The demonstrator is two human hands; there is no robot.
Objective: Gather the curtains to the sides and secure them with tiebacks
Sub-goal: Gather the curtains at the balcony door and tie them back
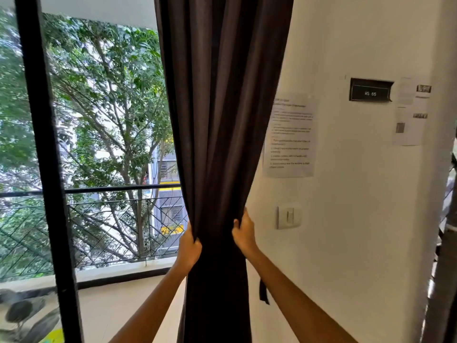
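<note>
Beside the wall, left hand (189,251) and right hand (243,233) clench the curtain (222,120); fingertips hidden.

The curtain (222,144) hangs bunched between glass and wall (358,219), with both hands at its edges. To its left the way is shut by the window pane, crossed by a black frame bar (42,144). To its right, open air runs along the wall; a switch (288,217), a paper sheet (290,134) and a dark strap (263,290) lie flat against it.
</note>
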